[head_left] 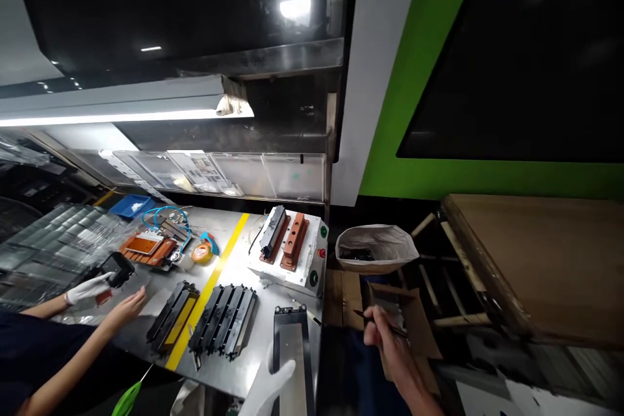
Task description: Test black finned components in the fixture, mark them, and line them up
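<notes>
Beyond the steel bench point(234, 253), right hand point(385, 341) fingers pinch a thin tool point(383, 324); gloved left hand point(270, 387) rests open on a black frame point(291, 344).

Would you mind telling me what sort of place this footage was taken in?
Most likely a factory assembly bench. A metal worktable marked with a yellow line carries rows of black parts and a white fixture with push buttons, while a co-worker's gloved hand handles a part nearby.

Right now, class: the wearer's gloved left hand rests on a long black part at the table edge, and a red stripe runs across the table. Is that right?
Not quite. The stripe is yellow, not red, as the head view shows. The gloved left hand does rest on the long black part at the table edge.
</notes>
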`<state>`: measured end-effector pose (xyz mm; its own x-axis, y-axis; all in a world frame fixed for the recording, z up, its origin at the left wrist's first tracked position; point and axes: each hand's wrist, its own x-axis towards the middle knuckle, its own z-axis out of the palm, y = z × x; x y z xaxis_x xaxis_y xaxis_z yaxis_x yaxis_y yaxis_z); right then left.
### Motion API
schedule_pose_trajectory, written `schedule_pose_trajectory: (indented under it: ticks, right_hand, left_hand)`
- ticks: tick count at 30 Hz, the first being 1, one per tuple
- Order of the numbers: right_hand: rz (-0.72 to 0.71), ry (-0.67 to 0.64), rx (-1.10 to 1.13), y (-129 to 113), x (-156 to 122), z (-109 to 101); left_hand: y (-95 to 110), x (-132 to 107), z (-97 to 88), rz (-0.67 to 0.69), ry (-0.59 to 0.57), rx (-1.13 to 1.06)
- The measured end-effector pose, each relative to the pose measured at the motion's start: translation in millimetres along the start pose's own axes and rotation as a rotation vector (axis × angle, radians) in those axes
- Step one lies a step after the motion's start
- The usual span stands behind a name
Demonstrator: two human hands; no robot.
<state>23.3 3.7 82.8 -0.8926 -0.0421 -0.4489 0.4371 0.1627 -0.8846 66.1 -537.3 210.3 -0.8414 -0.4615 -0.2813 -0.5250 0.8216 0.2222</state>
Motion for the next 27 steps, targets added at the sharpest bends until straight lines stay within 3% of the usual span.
schedule_pose_trajectory:
  ticks: [2, 4, 7, 9, 11, 18, 24, 27]
  right_hand:
    - [0.006, -0.047, 0.243, -13, -24, 1]
    - [-0.075, -0.102, 0.312, -33, -42, 3]
    - [-0.228, -0.123, 0.114, -62, -60, 5]
    - [-0.282, -0.106, -0.004, -72, -67, 4]
    - [-0.322, -0.096, -0.046, -76, -72, 3]
    - [-0.383, -0.200, -0.115, -72, -91, 6]
    - [-0.385, -0.012, -0.057, -76, -105, -4]
    - [-0.416, -0.070, -0.034, -82, -110, -3]
  left_hand:
    - [49, -45, 41.7, 0.003, -0.023, -0.124]
    - [100, -98, 98.7, 0.043, -0.102, -0.265]
    - [160, -167, 171.7, 0.125, -0.260, -0.595]
    - [178, -195, 192.9, 0.149, -0.303, -0.729]
    - [183, -208, 193.1, 0.145, -0.306, -0.816]
    - [188, -230, 166.7, 0.143, -0.304, -1.007]
    - [197, -250, 151.0, 0.143, -0.346, -1.059]
    - [200, -263, 140.3, 0.170, -0.403, -1.082]
